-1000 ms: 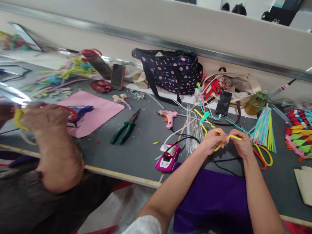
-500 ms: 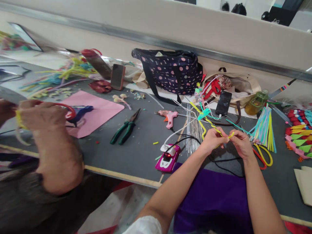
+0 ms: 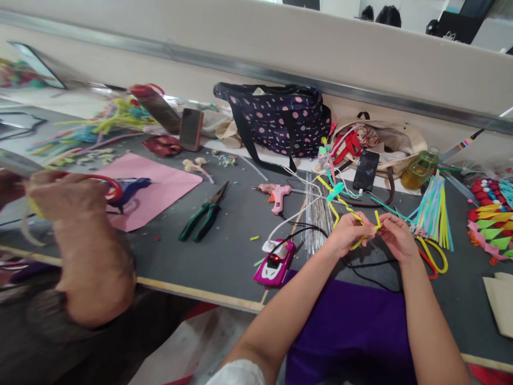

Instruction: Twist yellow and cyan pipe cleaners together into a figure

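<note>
A yellow pipe cleaner (image 3: 348, 207) runs twisted from a turquoise piece (image 3: 335, 191) down into my hands. My left hand (image 3: 351, 233) pinches it between thumb and fingers, and a yellow loop hangs under that hand. My right hand (image 3: 396, 235) is close beside, its fingertips closed at the short yellow end, which sticks up between the two hands. Just behind my left hand lies a bundle of thin silvery wires (image 3: 320, 214). Scissors with red and yellow handles (image 3: 436, 256) lie partly hidden by my right hand.
A pink glue gun (image 3: 278, 197), green-handled pliers (image 3: 205, 214) and a purple power socket (image 3: 276, 267) lie to the left. Bags (image 3: 280, 123), a phone (image 3: 366, 170) and a bottle (image 3: 420, 170) stand behind. At far left, a co-worker's hand (image 3: 66, 195) grips something red-handled.
The short yellow end has gone from lying across between my fingertips to pointing upward. A yellow loop now shows below my left hand. The view has shifted slightly.
</note>
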Action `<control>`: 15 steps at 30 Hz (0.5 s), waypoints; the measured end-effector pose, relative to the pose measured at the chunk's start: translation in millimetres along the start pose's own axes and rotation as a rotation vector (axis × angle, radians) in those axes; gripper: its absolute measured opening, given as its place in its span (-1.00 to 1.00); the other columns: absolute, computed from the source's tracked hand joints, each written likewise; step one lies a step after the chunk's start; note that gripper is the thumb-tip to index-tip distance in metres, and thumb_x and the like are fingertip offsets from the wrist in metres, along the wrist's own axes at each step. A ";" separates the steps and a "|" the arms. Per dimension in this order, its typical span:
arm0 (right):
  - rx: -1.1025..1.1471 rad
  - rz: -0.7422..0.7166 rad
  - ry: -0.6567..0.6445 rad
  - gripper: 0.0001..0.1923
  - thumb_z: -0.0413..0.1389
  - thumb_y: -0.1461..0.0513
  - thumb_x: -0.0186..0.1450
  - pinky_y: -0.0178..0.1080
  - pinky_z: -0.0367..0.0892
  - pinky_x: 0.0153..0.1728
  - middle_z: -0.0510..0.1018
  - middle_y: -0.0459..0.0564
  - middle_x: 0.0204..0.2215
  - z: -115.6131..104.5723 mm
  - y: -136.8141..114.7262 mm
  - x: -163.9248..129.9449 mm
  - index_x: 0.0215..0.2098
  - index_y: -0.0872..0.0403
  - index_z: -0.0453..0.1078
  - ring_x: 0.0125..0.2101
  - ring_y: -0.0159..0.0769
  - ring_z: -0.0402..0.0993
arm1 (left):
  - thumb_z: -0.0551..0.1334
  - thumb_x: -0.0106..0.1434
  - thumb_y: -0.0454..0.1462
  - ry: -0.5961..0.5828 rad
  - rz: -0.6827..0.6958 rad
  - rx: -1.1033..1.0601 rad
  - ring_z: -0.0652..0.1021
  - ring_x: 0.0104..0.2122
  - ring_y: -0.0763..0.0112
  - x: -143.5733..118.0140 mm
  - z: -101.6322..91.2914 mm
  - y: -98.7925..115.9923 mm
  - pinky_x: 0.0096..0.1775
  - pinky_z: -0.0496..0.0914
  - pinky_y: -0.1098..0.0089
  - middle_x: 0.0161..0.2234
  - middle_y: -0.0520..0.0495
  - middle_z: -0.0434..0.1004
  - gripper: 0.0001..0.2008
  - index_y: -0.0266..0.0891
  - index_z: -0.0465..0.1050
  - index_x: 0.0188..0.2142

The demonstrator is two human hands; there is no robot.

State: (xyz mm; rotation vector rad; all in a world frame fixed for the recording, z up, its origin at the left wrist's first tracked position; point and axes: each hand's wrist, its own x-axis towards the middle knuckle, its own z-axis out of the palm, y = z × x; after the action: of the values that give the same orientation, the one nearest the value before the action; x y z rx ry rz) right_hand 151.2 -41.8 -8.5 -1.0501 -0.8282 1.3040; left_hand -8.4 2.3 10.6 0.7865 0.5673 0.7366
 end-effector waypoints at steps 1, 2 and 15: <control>-0.005 0.014 -0.017 -0.71 0.32 0.02 0.05 -0.22 0.39 -0.40 0.46 -0.09 -0.49 0.1 0.1 -0.7 -0.39 0.03 0.48 -0.49 -0.34 0.37 | 0.47 -0.20 -0.33 -0.030 -0.032 -0.010 0.50 -0.60 0.50 -0.4 0.1 -0.1 -0.67 0.27 0.60 -0.57 0.02 0.49 -0.66 -0.30 0.31 -0.52; -0.009 0.028 -0.043 -0.68 0.32 -0.01 0.05 -0.21 0.39 -0.42 0.47 -0.07 -0.49 0.3 0.3 -1.5 -0.41 0.04 0.49 -0.49 -0.33 0.38 | 0.47 -0.20 -0.33 -0.064 -0.065 -0.015 0.50 -0.61 0.50 -0.9 0.2 -0.3 -0.67 0.27 0.60 -0.58 0.03 0.48 -0.65 -0.30 0.31 -0.52; -0.091 0.030 -0.160 -0.55 0.30 -0.10 0.00 -0.31 0.28 -0.58 0.25 -0.15 -0.60 -0.5 -4.6 -5.1 -0.58 0.05 0.30 -0.57 -0.39 0.20 | 0.48 -0.19 -0.33 -0.196 -0.128 0.054 0.51 -0.58 0.50 -4.6 3.0 -3.4 -0.67 0.28 0.61 -0.52 -0.01 0.52 -0.67 -0.31 0.31 -0.55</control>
State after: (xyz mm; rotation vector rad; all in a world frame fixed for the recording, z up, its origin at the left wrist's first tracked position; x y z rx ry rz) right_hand 152.7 -46.7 -3.9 -1.0429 -1.0032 1.4004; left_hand -7.9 -4.1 10.5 0.8536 0.4570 0.5209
